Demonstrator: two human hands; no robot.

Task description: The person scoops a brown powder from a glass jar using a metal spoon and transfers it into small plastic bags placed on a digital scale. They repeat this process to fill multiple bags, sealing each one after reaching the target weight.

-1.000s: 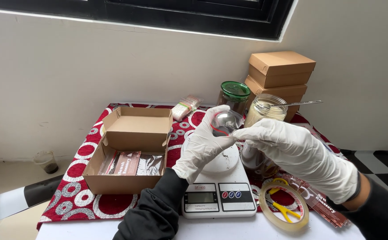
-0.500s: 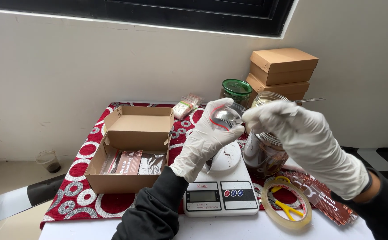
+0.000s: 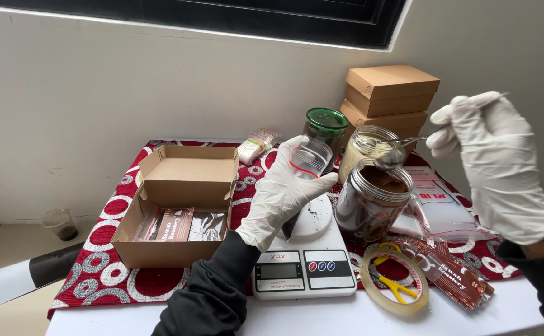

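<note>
My left hand, in a white glove, holds a small clear zip bag with a red seal strip, mouth up, above the white digital scale. My right hand, also gloved, is raised at the right and grips the handle of a metal spoon. The spoon's bowl hangs just over an open glass jar of brown powder that stands beside the scale. Some brown powder lies on the scale's round plate.
An open cardboard box with sachets sits left on the red patterned cloth. Behind stand a green-lidded jar, a pale-filled jar and stacked brown boxes. A tape roll, brown sachets and clear bags lie right.
My right hand has drawn the spoon away from the bag, out to the right and up, so its bowl now hangs over the brown jar. The left hand still holds the bag.
</note>
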